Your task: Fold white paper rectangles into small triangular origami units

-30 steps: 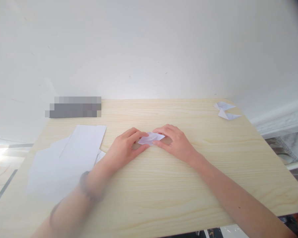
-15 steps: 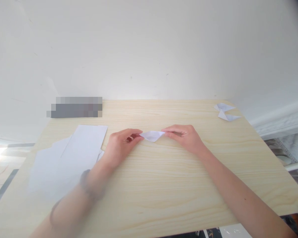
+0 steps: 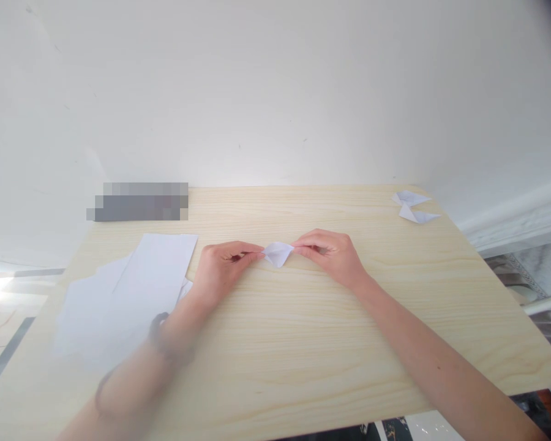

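Between my two hands is a small folded piece of white paper (image 3: 278, 254), diamond-shaped from above and bulging in the middle. My left hand (image 3: 223, 266) pinches its left corner between thumb and fingers. At the opposite corner, my right hand (image 3: 333, 254) is closed on the paper in the same kind of pinch. The folded paper is just over the middle of the wooden table (image 3: 275, 343); whether it touches the surface I cannot tell.
White paper sheets (image 3: 142, 282) lie in an overlapping pile at the left, partly behind my left forearm. Two folded white paper pieces (image 3: 413, 197) rest at the far right. A blurred-out dark object (image 3: 142, 207) stands at the back left, near the white wall (image 3: 275, 92).
My hands have come closer together, the right one shifting left. The folded paper between them is now shorter across and bulges more. The view has moved slightly.
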Demonstrator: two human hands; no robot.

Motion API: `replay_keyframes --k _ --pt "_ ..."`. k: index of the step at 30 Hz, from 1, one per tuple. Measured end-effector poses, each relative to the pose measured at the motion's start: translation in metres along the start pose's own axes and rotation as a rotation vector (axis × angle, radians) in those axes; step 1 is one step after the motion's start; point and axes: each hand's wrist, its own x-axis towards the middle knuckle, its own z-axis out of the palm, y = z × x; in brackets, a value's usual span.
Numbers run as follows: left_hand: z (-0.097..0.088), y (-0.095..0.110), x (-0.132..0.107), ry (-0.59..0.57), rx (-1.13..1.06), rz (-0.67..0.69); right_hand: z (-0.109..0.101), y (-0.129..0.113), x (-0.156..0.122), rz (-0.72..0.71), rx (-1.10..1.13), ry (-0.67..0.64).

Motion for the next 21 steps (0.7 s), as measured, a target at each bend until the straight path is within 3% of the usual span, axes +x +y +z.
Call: replay_keyframes --k 4,9,11,15,21 --pt "0.003 -0.005 0.003 0.057 0.050 0.038 -0.004 0.004 0.000 0.058 0.036 0.080" --pt "0.007 -0.013 0.006 0.019 0.286 0.223 -0.010 0.009 0.001 0.152 0.059 0.120" --pt "0.008 -0.012 0.005 -0.031 0.412 0.286 -0.017 0.012 0.002 0.249 0.048 0.131" --pt "0.009 -0.008 0.000 -0.137 0.571 0.362 -0.049 0.020 -0.006 0.462 0.026 0.220" --pt "0.015 -0.008 -0.005 -0.145 0.632 0.391 -0.112 0.043 -0.048 0.631 -0.010 0.443"
